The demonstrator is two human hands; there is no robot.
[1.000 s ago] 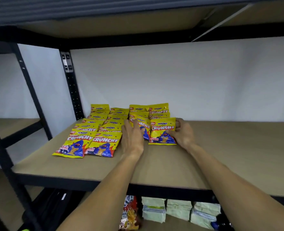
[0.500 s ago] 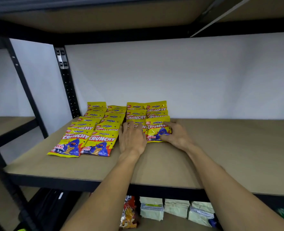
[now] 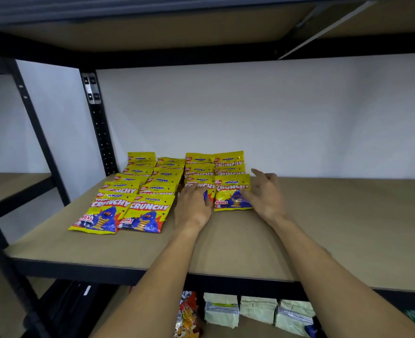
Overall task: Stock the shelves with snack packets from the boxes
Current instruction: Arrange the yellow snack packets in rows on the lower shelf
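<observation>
A moment ago my right hand [image 3: 265, 195] was curled round the front packet [image 3: 231, 195] of the fourth row. Now its fingers are loose and apart, only brushing the packet's right edge, so I judge that packet placed. My left hand [image 3: 193, 208] lies flat, fingers straight, on the neighbouring packet [image 3: 202, 182]. The shelf [image 3: 335, 228] is bare to the right and toward its front edge, with room for more rows.

White wall [image 3: 274, 118] at the back. Black perforated upright [image 3: 99, 135] at left, a grey metal bracket [image 3: 91, 90] near its top. Below, a row of pale green bags [image 3: 257, 311] side by side; something dark, unclear, at lower left [image 3: 67, 306].
</observation>
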